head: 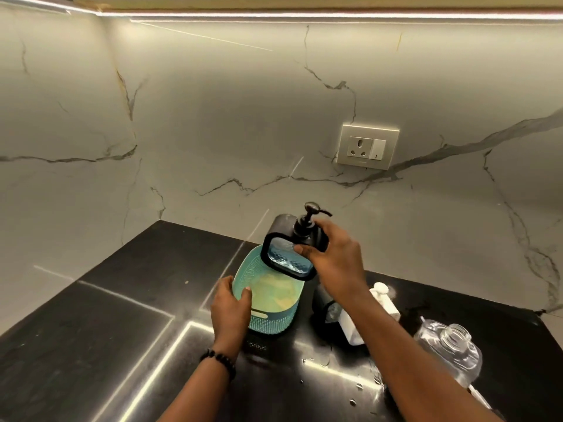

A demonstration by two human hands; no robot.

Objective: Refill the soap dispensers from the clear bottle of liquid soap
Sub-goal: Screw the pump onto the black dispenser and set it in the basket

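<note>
Black counter (122,315) meeting marble walls at its far-left corner; its left half lies bare. Right hand (333,260) grips a black pump dispenser (292,248), lifted above the teal basket (268,300) near the back edge. Left hand (230,309) clasps the basket's near-left rim. A white dispenser (384,303) and a clear bottle (451,348) stand toward the right edge, crowded beneath the right forearm.

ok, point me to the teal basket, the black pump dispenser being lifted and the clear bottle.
teal basket (275,325): head view, front perforated wall.
black pump dispenser (305,227): head view, pump collar just above the right hand.
clear bottle (457,351): head view, glass shoulder below the open neck.
</note>
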